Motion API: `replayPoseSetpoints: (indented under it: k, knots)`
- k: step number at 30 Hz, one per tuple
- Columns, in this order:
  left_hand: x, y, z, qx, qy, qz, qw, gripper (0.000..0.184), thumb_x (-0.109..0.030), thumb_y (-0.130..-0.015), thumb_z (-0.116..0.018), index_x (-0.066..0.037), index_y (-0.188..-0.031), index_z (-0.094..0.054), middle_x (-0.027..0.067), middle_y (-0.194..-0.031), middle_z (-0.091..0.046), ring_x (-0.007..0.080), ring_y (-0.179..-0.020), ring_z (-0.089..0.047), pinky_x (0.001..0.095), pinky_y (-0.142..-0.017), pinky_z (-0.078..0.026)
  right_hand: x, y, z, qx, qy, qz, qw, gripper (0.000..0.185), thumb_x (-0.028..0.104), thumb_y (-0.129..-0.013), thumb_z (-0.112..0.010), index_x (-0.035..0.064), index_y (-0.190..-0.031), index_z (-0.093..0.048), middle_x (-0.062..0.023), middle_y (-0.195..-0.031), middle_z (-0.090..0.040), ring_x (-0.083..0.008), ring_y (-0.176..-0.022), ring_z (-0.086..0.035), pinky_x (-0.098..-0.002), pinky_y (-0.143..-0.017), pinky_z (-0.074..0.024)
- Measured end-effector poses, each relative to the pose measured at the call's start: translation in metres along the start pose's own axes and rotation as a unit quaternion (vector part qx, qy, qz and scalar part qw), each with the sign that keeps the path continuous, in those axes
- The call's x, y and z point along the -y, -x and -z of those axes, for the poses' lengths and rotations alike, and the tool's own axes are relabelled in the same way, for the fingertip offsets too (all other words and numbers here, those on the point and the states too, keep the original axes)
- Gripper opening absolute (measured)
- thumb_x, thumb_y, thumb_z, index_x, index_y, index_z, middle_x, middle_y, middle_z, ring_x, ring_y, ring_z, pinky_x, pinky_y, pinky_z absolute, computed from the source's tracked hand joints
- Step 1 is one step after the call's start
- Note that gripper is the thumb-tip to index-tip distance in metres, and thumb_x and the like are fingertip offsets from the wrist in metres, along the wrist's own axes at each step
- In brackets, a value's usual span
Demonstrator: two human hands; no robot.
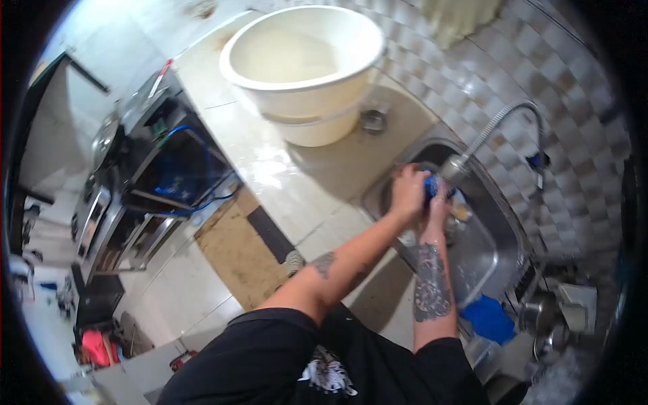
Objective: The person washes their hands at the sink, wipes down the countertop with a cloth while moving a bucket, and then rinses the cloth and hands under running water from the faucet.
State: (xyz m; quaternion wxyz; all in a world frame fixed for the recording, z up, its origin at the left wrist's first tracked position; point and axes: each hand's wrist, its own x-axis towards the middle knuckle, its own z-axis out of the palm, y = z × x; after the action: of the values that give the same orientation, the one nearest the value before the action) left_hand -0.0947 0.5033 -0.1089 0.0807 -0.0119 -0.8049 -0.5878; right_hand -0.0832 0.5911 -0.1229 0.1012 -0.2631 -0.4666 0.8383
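Observation:
Over the steel sink (496, 266), both hands are close together under the mouth of a flexible tap (455, 167). A small dark-blue thing (430, 187) lies between them; its kind is hard to make out. My left hand (407, 192) has its fingers curled around the left side of it. From the right, my right hand (439, 204) closes on the same blue thing, its fingers partly hidden. Something yellowish (461, 210) sits in the sink just right of my hands, too blurred to name.
A large cream tub (317, 111) stands on the wet tiled counter (270, 169), with a small glass (373, 121) beside it. A blue cloth-like piece (487, 318) and metal pots (538, 314) are right of the sink. A stove (182, 169) is at left.

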Motion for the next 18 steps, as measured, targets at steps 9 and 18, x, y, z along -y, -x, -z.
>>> replayPoseSetpoints:
  k: [9,18]
  knots:
    - [-0.023,0.018,-0.01,0.047,0.392,0.174,0.902,0.051,-0.046,-0.104,-0.037,-0.003,-0.099,-0.063,0.0046,-0.094,-0.06,0.0128,-0.084,-0.05,0.0317,-0.083,-0.045,0.033,0.035,-0.022,0.113,0.114,0.18,0.97,0.035,0.013,-0.095,-0.049,0.0011,-0.125,-0.06,-0.0091,-0.121,-0.062,-0.0188,-0.1,-0.059,-0.0344,-0.092,-0.0457]
    - [-0.004,0.017,-0.001,0.165,-0.005,0.177,0.97,0.06,-0.045,-0.09,-0.055,0.006,-0.121,-0.055,0.0334,-0.111,-0.062,0.0456,-0.11,-0.059,0.0451,-0.094,-0.047,0.013,0.02,-0.016,-0.097,0.059,0.113,0.987,0.022,0.025,-0.094,-0.055,0.0049,-0.102,-0.061,-0.0034,-0.092,-0.059,-0.0175,-0.084,-0.057,-0.0349,-0.068,-0.0478]
